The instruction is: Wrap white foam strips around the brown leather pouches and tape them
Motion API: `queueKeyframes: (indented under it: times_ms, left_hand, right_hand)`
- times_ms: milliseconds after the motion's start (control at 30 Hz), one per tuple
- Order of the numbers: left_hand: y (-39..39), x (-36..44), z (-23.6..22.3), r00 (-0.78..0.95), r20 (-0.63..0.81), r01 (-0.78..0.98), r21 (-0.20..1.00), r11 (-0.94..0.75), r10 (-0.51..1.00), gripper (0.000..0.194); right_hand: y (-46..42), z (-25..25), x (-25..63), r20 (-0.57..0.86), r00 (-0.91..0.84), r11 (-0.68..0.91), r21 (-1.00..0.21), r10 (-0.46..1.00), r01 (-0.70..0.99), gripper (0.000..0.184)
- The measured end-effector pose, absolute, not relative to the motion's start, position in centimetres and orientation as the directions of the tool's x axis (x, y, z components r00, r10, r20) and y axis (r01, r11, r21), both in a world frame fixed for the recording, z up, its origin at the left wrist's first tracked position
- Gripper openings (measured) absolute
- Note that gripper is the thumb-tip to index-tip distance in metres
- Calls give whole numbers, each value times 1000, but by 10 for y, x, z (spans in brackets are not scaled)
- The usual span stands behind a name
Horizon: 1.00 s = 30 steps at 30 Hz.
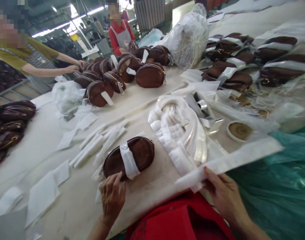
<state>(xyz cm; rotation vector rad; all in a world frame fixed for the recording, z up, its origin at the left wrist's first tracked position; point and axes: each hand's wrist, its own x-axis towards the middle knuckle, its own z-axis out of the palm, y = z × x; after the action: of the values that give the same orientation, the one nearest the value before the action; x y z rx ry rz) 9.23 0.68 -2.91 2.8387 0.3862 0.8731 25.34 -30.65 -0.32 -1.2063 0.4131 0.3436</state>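
Observation:
A brown oval bag [144, 151] with a white wrap strip [128, 161] around its middle lies on the table in front of me. My left hand [112, 195] is at the bag's near left end, fingertips touching its edge and thumb held apart; it grips nothing. Between the thumb and fingers of my right hand [221, 191] is a long, translucent white plastic strip [232, 160], which stretches over the table's near edge. Just beyond that strip sits a coiled bundle of white plastic strips [177, 126].
A metal tape dispenser [201, 105] and a round dish of brown paste [239, 130] stand right of the bundle. Flat white strips [99, 143] lie left. More brown bags [150, 76] stand farther back, where two people work. Green plastic sheeting [274, 186] hangs at right.

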Motion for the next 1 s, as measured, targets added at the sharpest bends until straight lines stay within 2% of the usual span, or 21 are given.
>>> queueKeyframes:
  times_ms: [33, 67, 100, 133, 167, 200, 233, 300, 400, 533, 733, 800, 900, 1000]
  left_hand:
    - [-2, 89, -31, 718, 502, 297, 406, -864, 482, 33]
    - [-11, 87, -31, 606, 415, 361, 617, -699, 679, 35]
    - [-19, 88, -31, 481, 268, 369, 802, -470, 835, 37]
    - [-26, 90, -29, 368, 87, 323, 922, -215, 926, 39]
    - [-31, 94, -25, 281, -90, 243, 970, 20, 956, 41]
    - [-35, 99, -21, 223, -233, 153, 967, 202, 947, 41]
    - [-38, 104, -16, 186, -336, 80, 942, 327, 923, 40]
    - [-39, 114, -7, 129, -457, 15, 888, 459, 880, 35]
    - [-37, 124, 4, 75, -538, 27, 843, 538, 839, 27]
    - [-37, 129, 12, 94, -602, 32, 798, 601, 793, 24]
    - [-36, 131, 13, 111, -707, -82, 694, 715, 699, 27]
    - [-39, 132, 8, 151, -689, -53, 710, 702, 709, 33]
    - [-43, 136, -2, 197, -599, 36, 796, 604, 776, 43]
    - [-47, 144, -9, 177, -536, 67, 844, 533, 826, 48]
  right_hand:
    - [-284, -6, 254, -517, 850, 318, -792, 102, -520, 40]
    - [-262, -9, 256, -541, 824, 309, -765, 167, -565, 41]
    - [-244, -11, 259, -565, 794, 295, -737, 223, -607, 43]
    - [-228, -13, 262, -583, 766, 282, -712, 273, -643, 45]
    - [-216, -14, 265, -595, 743, 272, -693, 306, -668, 47]
    - [-207, -16, 268, -607, 725, 269, -675, 326, -687, 47]
    - [-201, -17, 270, -619, 709, 272, -657, 338, -703, 47]
    - [-196, -18, 272, -643, 686, 292, -621, 341, -727, 44]
    - [-194, -18, 272, -679, 659, 322, -576, 324, -751, 43]
    - [-194, -18, 271, -709, 627, 324, -540, 323, -777, 38]
    - [-191, -19, 273, -715, 622, 304, -544, 321, -782, 33]
    - [-191, -19, 274, -716, 620, 297, -546, 320, -783, 34]
    - [-193, -19, 275, -721, 630, 283, -564, 290, -776, 35]
    - [-195, -22, 274, -701, 659, 276, -599, 273, -752, 38]
